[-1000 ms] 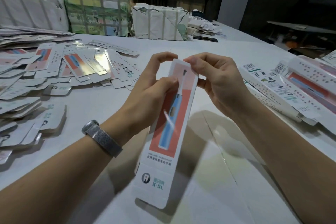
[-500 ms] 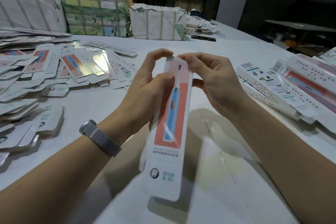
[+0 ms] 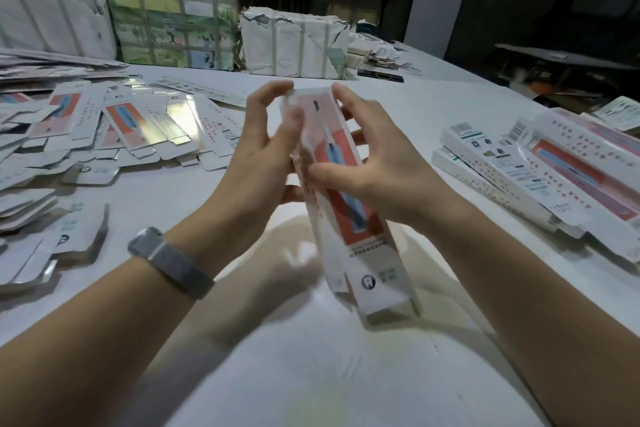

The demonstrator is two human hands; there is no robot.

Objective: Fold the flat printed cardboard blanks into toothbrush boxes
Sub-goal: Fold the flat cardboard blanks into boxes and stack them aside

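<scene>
We hold one printed box (image 3: pixel 349 204) between both hands, above the white table (image 3: pixel 311 374), its far end up and its near end with the open flap low and close to us. Our left hand (image 3: pixel 256 163) grips the left edge near the top, fingers curled, thumb on the front. Our right hand (image 3: pixel 377 166) grips the right side, thumb pressing across the red front. Flat blanks (image 3: pixel 131 125) lie spread at our left; folded boxes (image 3: pixel 540 170) are stacked at our right.
</scene>
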